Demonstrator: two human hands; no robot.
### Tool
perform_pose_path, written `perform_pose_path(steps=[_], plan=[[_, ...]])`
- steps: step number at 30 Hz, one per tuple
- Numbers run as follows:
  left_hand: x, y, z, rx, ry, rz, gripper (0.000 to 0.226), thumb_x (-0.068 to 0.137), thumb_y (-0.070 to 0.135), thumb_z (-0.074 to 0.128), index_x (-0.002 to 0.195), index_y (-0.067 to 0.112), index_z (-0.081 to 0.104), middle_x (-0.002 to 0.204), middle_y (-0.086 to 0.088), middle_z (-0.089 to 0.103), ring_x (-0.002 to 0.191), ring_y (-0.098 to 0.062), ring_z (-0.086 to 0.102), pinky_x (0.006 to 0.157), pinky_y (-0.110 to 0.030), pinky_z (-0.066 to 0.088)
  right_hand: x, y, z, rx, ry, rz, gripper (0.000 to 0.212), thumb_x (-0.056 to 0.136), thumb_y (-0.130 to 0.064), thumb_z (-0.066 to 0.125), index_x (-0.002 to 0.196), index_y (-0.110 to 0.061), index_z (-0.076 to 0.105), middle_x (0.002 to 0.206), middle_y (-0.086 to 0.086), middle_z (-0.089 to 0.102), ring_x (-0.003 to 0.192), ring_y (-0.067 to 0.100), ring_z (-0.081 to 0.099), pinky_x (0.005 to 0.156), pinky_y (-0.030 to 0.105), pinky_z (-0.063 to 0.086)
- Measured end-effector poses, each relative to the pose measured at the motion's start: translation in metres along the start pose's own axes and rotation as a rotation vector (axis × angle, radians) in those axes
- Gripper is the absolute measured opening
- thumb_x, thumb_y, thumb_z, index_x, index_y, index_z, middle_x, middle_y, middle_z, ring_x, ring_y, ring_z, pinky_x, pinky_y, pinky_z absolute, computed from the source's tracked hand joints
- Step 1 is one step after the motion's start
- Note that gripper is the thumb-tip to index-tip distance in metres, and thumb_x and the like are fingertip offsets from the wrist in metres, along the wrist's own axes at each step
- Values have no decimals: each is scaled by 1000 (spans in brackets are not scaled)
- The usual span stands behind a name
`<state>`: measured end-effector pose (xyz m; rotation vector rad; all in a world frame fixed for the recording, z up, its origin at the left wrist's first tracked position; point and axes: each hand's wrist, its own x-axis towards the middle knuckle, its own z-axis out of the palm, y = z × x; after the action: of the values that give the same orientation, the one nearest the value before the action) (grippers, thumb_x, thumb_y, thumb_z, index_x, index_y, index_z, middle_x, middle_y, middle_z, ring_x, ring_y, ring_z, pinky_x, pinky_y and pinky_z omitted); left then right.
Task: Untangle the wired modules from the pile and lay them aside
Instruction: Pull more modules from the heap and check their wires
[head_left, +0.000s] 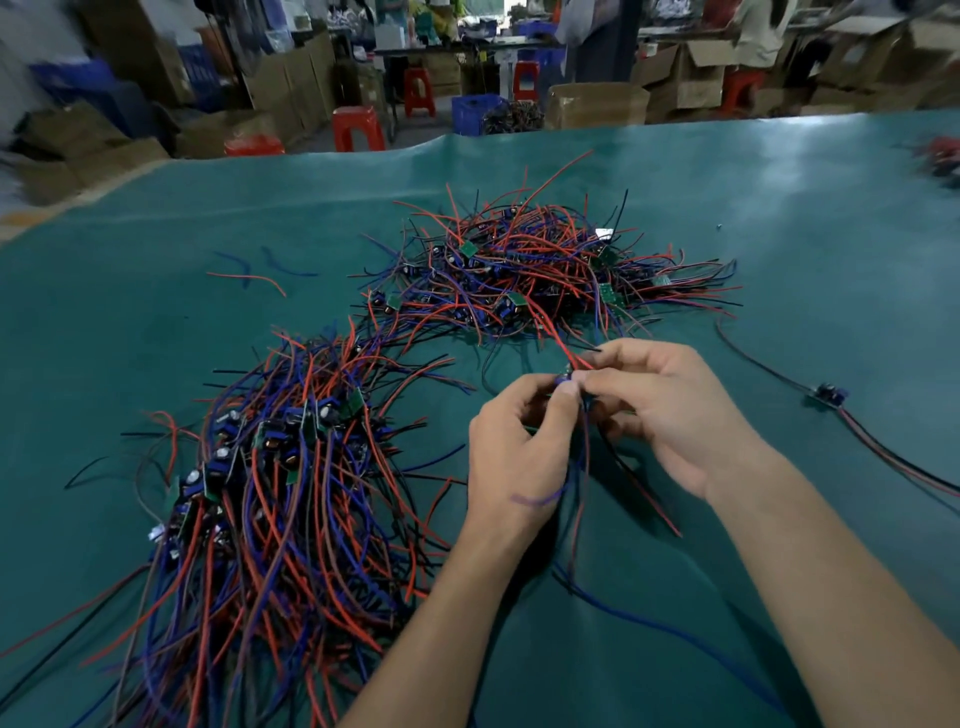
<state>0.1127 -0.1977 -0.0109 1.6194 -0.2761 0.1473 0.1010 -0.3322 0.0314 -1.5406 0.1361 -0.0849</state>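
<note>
My left hand (511, 447) and right hand (670, 410) pinch one small wired module (566, 378) between fingertips (mostly hidden), its thin rubbery red, blue and black leads dangling. The tangled pile (535, 270) lies beyond; smooth green tabletop (779, 208) stretches bare rightward.

Our green-covered table and what lies on it

We see a table (779, 208) under a green sheet that wrinkles near us. On it a tangled pile (545, 270) of wired modules sits toward the far middle, and a second heap (291, 478) of them spreads at the near left. Between the far pile and the left edge lie loose wire pieces (249, 273), red and blue. At the right a single module (828, 395) lies apart, its wires trailing outward.
</note>
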Motion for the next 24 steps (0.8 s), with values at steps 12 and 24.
perform_pose_path(steps=[12,24], plan=[[0,-3,-1,83,2,56,3,94,20,65,91,21,64,80,11,71,72,-7,65,71,-26,53,5,7,3,126,-23,40,10,86,-6,75,85,-13,82,78,1,71,56,6,53,47,15,41],[0,1,-1,-123,-66,-72,15,98,2,57,92,15,59,67,-4,63,52,-15,57,52,-31,51,12,23,9,4,288,-203,13,88,-11,78,76,-13,73,60,-4,56,50,8,43,47,20,36]])
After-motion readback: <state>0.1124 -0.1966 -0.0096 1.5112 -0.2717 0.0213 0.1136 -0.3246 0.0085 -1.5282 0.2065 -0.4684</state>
